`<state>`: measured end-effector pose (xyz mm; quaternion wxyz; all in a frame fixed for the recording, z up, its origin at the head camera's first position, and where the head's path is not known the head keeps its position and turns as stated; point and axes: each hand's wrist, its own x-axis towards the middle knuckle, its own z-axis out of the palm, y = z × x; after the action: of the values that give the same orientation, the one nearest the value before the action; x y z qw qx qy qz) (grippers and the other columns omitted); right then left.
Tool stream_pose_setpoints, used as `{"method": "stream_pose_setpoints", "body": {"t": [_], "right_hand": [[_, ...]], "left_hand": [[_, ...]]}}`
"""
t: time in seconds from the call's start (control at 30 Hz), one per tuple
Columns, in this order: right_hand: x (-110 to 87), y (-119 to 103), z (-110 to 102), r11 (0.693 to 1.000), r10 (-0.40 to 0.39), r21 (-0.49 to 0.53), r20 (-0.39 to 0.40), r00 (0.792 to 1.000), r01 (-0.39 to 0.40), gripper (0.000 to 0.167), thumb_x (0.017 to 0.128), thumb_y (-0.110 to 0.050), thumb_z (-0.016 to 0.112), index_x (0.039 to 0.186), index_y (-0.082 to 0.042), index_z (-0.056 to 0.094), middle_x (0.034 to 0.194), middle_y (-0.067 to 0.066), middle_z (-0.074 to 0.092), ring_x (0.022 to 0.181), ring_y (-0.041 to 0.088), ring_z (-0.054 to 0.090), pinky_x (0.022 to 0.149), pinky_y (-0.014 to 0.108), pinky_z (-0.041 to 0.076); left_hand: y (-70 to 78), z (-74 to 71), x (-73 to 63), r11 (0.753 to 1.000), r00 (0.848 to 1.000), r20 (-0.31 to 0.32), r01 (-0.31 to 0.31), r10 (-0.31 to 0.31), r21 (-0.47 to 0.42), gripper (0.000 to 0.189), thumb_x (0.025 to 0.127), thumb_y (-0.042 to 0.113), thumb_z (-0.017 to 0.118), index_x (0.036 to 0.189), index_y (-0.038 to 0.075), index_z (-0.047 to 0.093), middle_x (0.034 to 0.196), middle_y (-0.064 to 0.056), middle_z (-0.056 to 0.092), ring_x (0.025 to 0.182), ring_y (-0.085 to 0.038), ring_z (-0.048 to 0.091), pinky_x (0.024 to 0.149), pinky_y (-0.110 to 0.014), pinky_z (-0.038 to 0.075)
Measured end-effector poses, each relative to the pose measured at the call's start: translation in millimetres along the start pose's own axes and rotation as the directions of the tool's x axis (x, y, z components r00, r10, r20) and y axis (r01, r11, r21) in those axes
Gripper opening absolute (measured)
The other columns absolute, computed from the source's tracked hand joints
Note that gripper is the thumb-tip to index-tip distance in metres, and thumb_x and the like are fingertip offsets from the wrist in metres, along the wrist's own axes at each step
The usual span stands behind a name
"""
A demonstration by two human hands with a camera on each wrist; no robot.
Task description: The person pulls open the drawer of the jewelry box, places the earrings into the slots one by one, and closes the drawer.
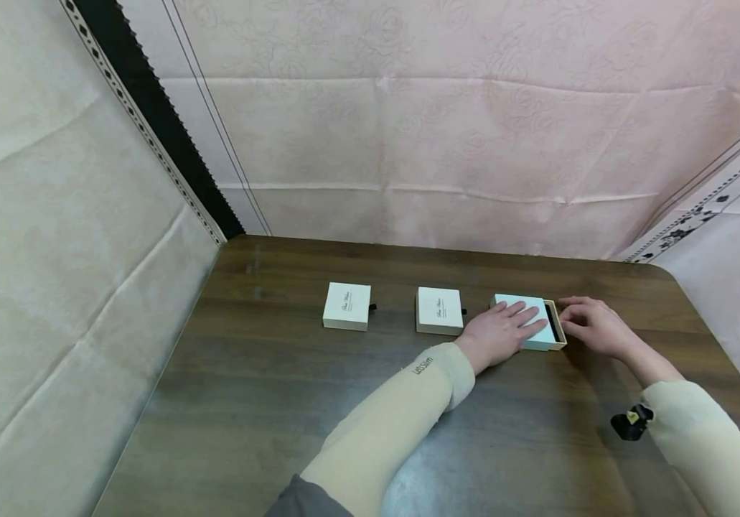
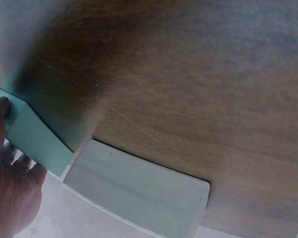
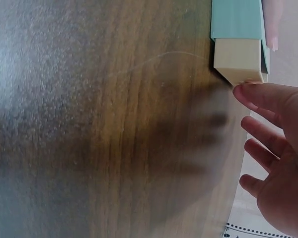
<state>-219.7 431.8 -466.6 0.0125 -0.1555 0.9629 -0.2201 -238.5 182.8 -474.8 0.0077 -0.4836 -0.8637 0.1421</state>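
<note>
My left hand [image 1: 494, 334] lies across the top of a light blue drawer box [image 1: 504, 299], its fingers extended and spread. In the left wrist view the fingers reach over the box's sleeve [image 2: 44, 141]. A cream inner tray [image 3: 238, 53] sticks a short way out of the sleeve's right end, and its inside looks dark from above. My right hand [image 1: 596, 329] pinches the end of this tray with thumb and forefinger, while the other fingers are loosely bent. Whether a ribbon tab is in that pinch is hidden.
Left of the blue box stands a white box [image 1: 439, 309] with printed lettering and a small dark tab on its right side. Farther left is a similar white box [image 1: 347, 305]. All are on a brown wooden table [image 1: 247, 402], with patterned cloth [image 1: 421, 143] hanging behind.
</note>
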Motion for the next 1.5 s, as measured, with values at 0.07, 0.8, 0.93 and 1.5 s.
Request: {"method": "stream_pose_setpoints", "body": {"t": [0.07,0.8,0.93,1.5], "right_hand": [[0.6,0.1,1.1,1.000,0.009,0.007,0.006,1.000,-0.009,0.013,0.101,-0.001,0.069,0.092,-0.006,0.076,0.136,0.041,0.059,0.127,0.062,0.050,0.101,0.075,0.039],[6.3,-10.7,5.6,0.998,0.007,0.055,0.029,1.000,-0.009,0.010,0.103,-0.003,0.069,0.097,-0.006,0.076,0.144,0.040,0.054,0.135,0.062,0.043,0.105,0.080,0.032],[5.6,-11.8,4.3,0.999,0.007,0.040,0.020,1.000,-0.007,0.010,0.103,-0.004,0.069,0.097,-0.006,0.077,0.141,0.040,0.056,0.133,0.062,0.046,0.104,0.080,0.034],[-33.7,-39.7,-16.6,0.992,-0.049,-0.122,-0.174,0.984,0.028,0.017,0.097,-0.013,0.079,0.108,0.000,0.078,0.137,0.036,0.062,0.131,0.060,0.049,0.112,0.080,0.029]], "left_hand": [[0.0,0.6,0.8,1.000,1.000,0.009,0.001,-0.001,0.001,0.062,0.118,0.043,0.035,0.174,0.036,0.010,0.180,0.010,0.012,0.164,-0.011,0.014,0.131,-0.029,0.022],[0.4,-1.2,-0.1,1.000,1.000,0.019,0.003,-0.004,0.016,0.063,0.118,0.045,0.035,0.174,0.035,0.007,0.180,0.011,0.009,0.165,-0.010,0.010,0.131,-0.027,0.018],[-0.1,-4.0,-1.6,1.000,1.000,0.021,-0.003,0.002,0.012,0.064,0.117,0.046,0.036,0.174,0.035,0.007,0.180,0.010,0.010,0.165,-0.010,0.012,0.131,-0.028,0.019],[-24.8,-36.5,-58.9,0.988,0.997,-0.001,0.073,-0.074,-0.134,0.069,0.113,0.056,0.043,0.173,0.034,0.017,0.180,0.008,0.011,0.165,-0.011,0.013,0.134,-0.037,0.015]]}}
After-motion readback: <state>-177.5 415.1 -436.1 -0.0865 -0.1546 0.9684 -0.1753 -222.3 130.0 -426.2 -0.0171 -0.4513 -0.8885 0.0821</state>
